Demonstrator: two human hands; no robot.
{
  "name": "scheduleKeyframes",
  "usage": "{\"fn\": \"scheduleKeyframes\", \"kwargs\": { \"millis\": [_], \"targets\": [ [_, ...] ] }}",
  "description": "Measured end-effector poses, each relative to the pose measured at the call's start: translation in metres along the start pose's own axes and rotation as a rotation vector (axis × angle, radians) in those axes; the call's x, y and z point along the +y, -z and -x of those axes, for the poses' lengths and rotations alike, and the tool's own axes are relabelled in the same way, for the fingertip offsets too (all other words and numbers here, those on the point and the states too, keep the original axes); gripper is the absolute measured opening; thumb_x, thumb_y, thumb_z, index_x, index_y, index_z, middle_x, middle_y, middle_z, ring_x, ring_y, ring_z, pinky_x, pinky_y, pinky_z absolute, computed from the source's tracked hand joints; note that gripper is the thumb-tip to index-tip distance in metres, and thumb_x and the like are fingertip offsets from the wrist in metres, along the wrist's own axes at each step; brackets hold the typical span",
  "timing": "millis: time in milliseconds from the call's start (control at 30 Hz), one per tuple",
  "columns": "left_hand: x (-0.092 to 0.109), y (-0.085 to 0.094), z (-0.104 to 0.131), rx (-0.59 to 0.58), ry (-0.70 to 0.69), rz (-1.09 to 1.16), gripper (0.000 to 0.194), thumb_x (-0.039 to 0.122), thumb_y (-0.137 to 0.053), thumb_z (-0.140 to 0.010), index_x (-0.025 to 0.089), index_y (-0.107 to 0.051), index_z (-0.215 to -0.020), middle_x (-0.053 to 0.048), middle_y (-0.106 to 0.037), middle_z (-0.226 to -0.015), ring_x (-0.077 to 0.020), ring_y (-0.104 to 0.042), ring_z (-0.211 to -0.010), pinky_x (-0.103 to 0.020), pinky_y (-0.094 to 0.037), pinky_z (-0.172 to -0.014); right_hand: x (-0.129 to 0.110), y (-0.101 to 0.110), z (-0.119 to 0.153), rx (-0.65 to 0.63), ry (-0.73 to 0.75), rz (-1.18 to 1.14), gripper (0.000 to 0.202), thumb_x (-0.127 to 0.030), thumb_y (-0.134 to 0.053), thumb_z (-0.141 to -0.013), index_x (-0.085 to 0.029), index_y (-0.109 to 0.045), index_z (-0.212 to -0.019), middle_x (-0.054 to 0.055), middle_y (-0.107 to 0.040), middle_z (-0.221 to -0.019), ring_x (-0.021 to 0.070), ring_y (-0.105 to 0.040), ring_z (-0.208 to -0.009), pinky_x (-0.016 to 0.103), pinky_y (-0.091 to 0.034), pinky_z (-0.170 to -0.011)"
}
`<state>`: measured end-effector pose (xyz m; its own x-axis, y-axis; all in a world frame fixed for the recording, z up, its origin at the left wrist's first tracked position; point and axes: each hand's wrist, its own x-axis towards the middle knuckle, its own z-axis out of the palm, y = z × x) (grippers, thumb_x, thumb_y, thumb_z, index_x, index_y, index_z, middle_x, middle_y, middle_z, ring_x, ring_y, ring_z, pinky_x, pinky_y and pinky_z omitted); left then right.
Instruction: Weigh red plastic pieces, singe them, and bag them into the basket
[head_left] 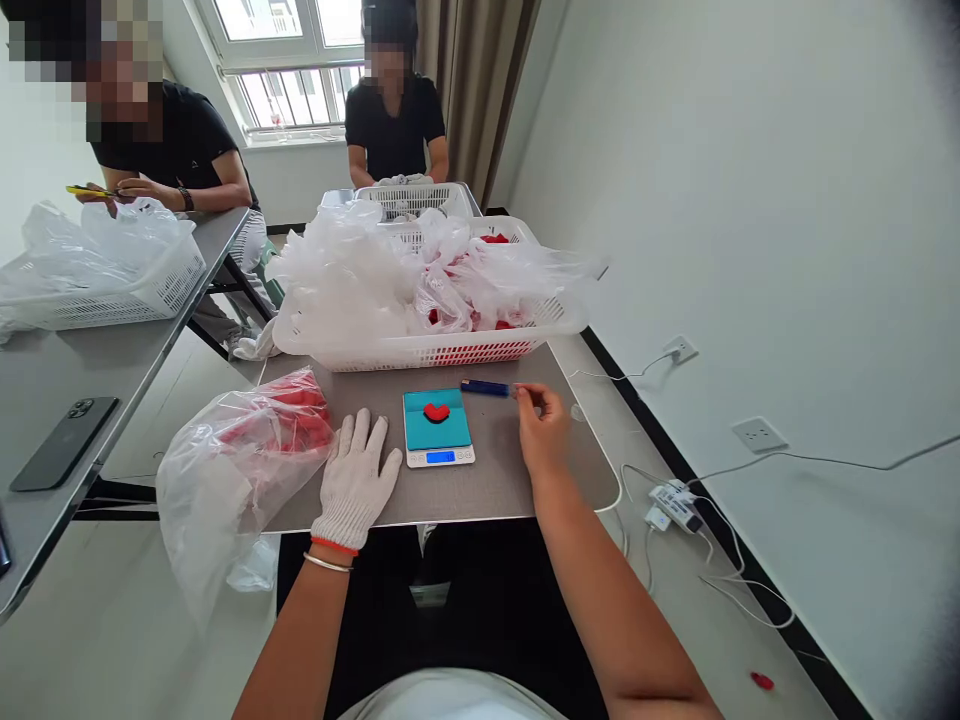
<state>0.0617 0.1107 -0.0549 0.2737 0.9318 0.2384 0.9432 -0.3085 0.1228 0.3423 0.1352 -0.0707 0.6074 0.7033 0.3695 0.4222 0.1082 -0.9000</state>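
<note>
My left hand [354, 485], in a white knit glove with an orange cuff, lies flat on the grey table, fingers spread. It sits between a clear plastic bag of red pieces [281, 425] and a small digital scale [440, 457]. On the scale's teal platform [452, 436] rests a red curved piece [436, 412]; the display is lit blue. My bare right hand [543, 425] is closed at the right end of a slim dark blue stick-like object [484, 388], whose exact kind I cannot make out. That object's left end reaches just past the scale's upper right corner.
Behind the scale stands a white perforated basket [360, 352] heaped with plastic bags and red pieces. At left, another table holds a phone [66, 443] and a white basket [142, 300]. Two people sit beyond. Cables and a power strip [677, 505] lie right, by the wall.
</note>
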Motion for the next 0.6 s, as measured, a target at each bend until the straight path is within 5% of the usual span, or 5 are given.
{"fn": "scheduleKeyframes", "kwargs": {
  "millis": [367,600],
  "targets": [
    [-0.001,-0.002,0.001,0.014,-0.019,-0.032,0.051,0.039,-0.046,-0.096,0.018,-0.052,-0.141,-0.012,-0.041,-0.154,-0.0358,-0.035,-0.143,-0.051,-0.033,-0.116,-0.023,-0.015,0.005,-0.485,0.441,0.144,0.013,-0.033,-0.065,-0.087,-0.028,-0.073,-0.095,0.005,-0.066,-0.106,0.0252,-0.059,-0.105,0.046,-0.042,-0.097],
    [-0.001,0.0,0.0,0.038,-0.008,0.053,0.053,0.037,-0.048,-0.095,0.017,-0.048,-0.144,-0.013,-0.045,-0.152,-0.0358,-0.036,-0.143,-0.052,-0.033,-0.116,-0.042,-0.028,-0.008,-0.748,0.569,0.336,0.014,-0.031,-0.073,-0.082,-0.029,-0.076,-0.095,0.004,-0.068,-0.11,0.0266,-0.054,-0.106,0.047,-0.037,-0.092]
  ]
}}
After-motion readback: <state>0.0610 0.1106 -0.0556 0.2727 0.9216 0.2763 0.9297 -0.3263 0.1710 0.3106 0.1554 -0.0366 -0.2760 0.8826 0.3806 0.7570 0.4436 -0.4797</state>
